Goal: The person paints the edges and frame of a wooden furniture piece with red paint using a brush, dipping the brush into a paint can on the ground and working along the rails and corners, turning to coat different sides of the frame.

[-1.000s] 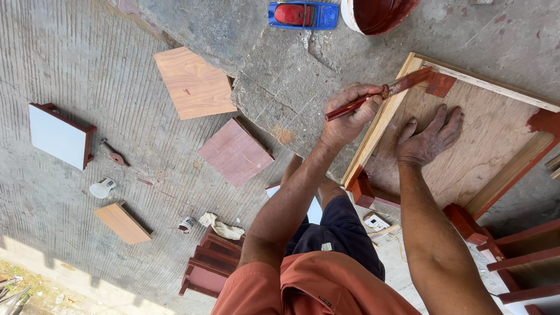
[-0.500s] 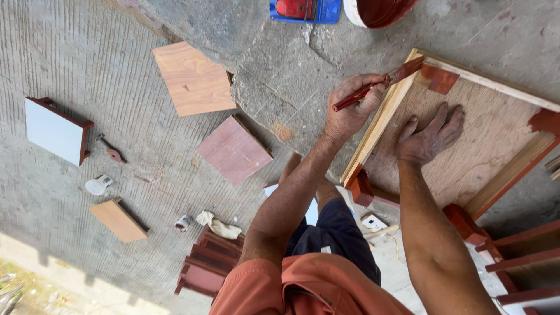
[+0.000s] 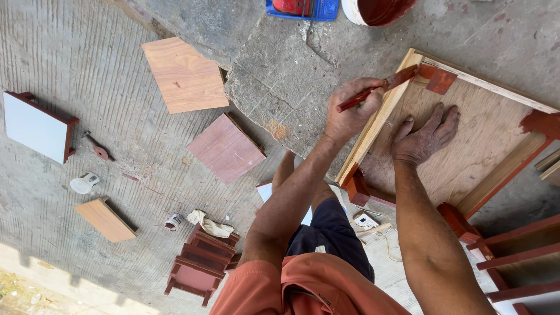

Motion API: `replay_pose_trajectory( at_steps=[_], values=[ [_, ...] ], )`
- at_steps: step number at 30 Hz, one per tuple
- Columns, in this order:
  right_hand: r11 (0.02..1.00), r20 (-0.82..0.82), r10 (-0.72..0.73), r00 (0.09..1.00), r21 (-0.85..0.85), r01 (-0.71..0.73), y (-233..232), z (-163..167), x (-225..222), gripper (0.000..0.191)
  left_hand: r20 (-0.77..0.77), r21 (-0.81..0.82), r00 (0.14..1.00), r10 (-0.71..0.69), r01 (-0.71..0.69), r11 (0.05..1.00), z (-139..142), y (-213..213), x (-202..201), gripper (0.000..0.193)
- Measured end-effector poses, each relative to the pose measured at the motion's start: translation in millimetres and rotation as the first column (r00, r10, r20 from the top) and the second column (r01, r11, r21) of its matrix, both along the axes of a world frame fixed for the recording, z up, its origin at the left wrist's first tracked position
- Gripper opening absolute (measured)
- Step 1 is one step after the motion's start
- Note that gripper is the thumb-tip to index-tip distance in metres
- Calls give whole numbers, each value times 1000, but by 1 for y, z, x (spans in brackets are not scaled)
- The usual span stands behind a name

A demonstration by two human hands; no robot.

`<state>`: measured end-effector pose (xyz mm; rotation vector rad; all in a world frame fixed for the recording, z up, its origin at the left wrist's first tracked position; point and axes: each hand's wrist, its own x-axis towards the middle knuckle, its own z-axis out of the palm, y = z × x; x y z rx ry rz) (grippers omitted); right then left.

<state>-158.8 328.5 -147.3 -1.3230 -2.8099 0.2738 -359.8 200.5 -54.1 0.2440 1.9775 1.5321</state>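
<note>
On the wooden frame (image 3: 379, 119), a shallow tray-like piece of pale plywood with raised edges lying on the concrete floor (image 3: 87, 76), both hands are at work. One paintbrush (image 3: 378, 88), its handle and bristles coated red-brown, is pinched in the closed fingers of the left hand (image 3: 350, 111), with the bristle end resting on the frame's pale near rail close to its far corner. Inside the frame, the right hand (image 3: 424, 135) lies flat, fingers spread, pressing on the bare plywood panel. Four of the frame's corner blocks show red-brown paint. Beyond the frame's far corner stand one paint bucket (image 3: 376, 9) with red-brown inside and one blue tray (image 3: 303, 8). To the frame's left lie three loose boards: one pale board (image 3: 184, 74), one reddish painted board (image 3: 226, 148) and one small tan board (image 3: 105, 219). Farther left sits one white panel (image 3: 36, 126) with a red-brown edge. Nearer the person than the reddish board, a crumpled rag (image 3: 210, 224) lies beside a small red stool (image 3: 201, 263).
</note>
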Motion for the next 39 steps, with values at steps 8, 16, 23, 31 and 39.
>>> replay_pose_trajectory(
  at_steps=[8, 16, 23, 31, 39],
  values=[
    [1000, 5, 4, 1000, -1, -4, -2, 4, 0, 67, -131, 123, 991, -16, 33, 992, 24, -12, 11, 21],
    [1000, -14, -9, 1000, 15, 9, 0, 2, -3, 65, -105, 24, 993, -48, 51, 998, 14, -1, 11, 22],
    [1000, -16, 3, 1000, 2, -3, -1, 0, 2, 64, -89, 81, 990, 109, -102, 992, 19, -14, 15, 21],
    [999, -12, -4, 1000, -32, 3, -1, 1, 2, 67, -122, 99, 992, 12, 0, 995, 40, -17, 17, 19],
    [1000, -40, 19, 999, 20, -18, -3, 4, -1, 66, -326, -21, 944, -44, 39, 999, 18, 10, -7, 23]
  ],
)
